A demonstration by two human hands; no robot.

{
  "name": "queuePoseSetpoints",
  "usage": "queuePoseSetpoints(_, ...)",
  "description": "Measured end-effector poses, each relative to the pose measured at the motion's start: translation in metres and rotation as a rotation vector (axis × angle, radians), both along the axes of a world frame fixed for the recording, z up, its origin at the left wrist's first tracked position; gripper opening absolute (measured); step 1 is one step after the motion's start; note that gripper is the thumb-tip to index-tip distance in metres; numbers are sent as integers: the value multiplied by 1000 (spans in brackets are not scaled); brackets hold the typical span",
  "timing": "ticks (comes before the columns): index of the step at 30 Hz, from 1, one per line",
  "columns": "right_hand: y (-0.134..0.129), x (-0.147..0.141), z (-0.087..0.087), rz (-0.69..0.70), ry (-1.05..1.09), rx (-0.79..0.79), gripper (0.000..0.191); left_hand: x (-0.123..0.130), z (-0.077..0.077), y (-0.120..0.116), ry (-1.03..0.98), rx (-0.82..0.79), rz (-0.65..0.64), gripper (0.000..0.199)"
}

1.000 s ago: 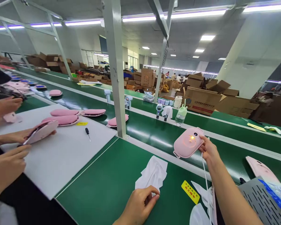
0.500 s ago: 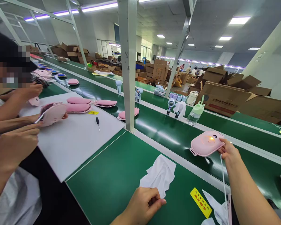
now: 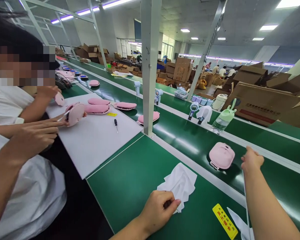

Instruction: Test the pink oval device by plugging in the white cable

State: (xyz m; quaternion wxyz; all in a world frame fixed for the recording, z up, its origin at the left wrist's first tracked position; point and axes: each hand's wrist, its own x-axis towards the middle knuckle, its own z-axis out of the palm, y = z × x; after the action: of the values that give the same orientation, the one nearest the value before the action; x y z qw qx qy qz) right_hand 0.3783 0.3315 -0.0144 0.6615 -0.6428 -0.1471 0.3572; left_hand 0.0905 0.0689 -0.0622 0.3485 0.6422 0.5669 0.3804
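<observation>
While the pink device lies flat on the green belt beyond the tabletop edge, my right hand hovers just beside it, loosely curled and apart from it, with a white cable hanging under the wrist. I judge this cable could catch the device and drag it off. My left hand has its grip pinched on the white cloth, which may slide if pulled. A co-worker's hand works near, well apart.

Both forearms bare, no sleeves in view, no gloves, rings or watch. Left hand: short plain nails, no polish. Right hand seen from the back; thin white cable runs along the right forearm.
</observation>
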Motion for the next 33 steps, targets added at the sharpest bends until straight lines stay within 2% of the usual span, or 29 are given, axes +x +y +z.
queuePoseSetpoints(2, -7, -6, 6, -55, 1, 34, 13, 0, 0, 1, -12, -1, 11, 35)
queuePoseSetpoints(4, -15, -16, 13, -3, 55, 78, 12, 1, 0, 2, -19, 3, 8, 34)
queuePoseSetpoints(7, -37, -42, 23, 270, 208, 143, 19, 1, 1, 3, -26, 13, 3, 33)
queuePoseSetpoints(11, -84, -85, 32, 671, 372, 206, 5, 1, 4, 3, -46, 16, 7, 33)
queuePoseSetpoints(13, -111, -104, 31, 801, 418, 208, 13, 0, 5, 2, -73, 7, 2, 33)
queuePoseSetpoints(16, -148, -129, 17, 925, 455, 182, 32, 0, 5, 2, -120, -2, -12, 35)
queuePoseSetpoints(20, -189, -160, -16, 999, 444, 144, 45, 0, 2, 2, -146, 28, -6, 38)
queuePoseSetpoints(23, -209, -177, -40, 1028, 436, 120, 50, -1, 1, 2, -132, 83, 8, 43)
queuePoseSetpoints(27, -216, -184, -55, 990, 429, 154, 50, -2, 1, 1, -124, 140, 26, 48)
queuePoseSetpoints(33, -206, -179, -54, 1095, 458, 158, 50, -8, -1, 1, -141, 146, 118, 48)
